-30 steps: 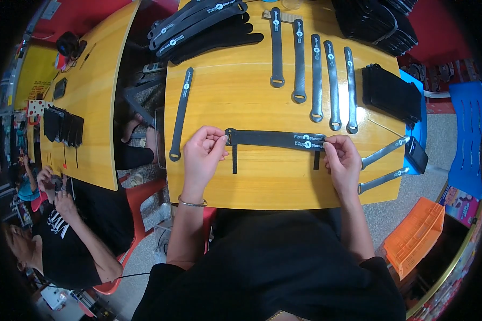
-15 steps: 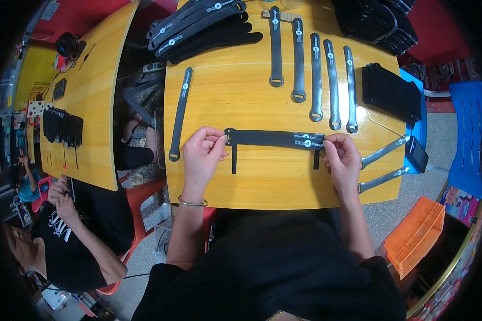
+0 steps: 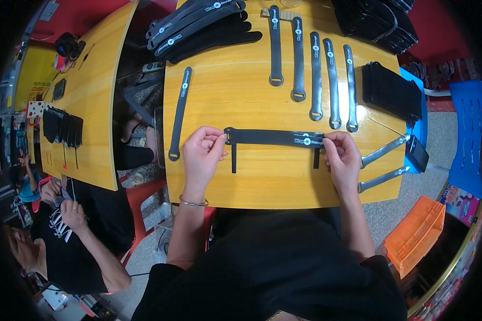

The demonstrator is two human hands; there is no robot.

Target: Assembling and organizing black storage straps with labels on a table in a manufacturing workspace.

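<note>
The left hand (image 3: 204, 150) has one end of the long black straps (image 3: 273, 137) in its grip, and the right hand (image 3: 341, 155) pinches the other end. They go sideways (nearly straight) over the yellow table (image 3: 273, 190).

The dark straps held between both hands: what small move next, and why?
I'd probably square up the dark straps at the right end: the left hand and right hand pinch opposite ends, while two pale prints there, one partly covered, suggest the layers sit offset.
</note>
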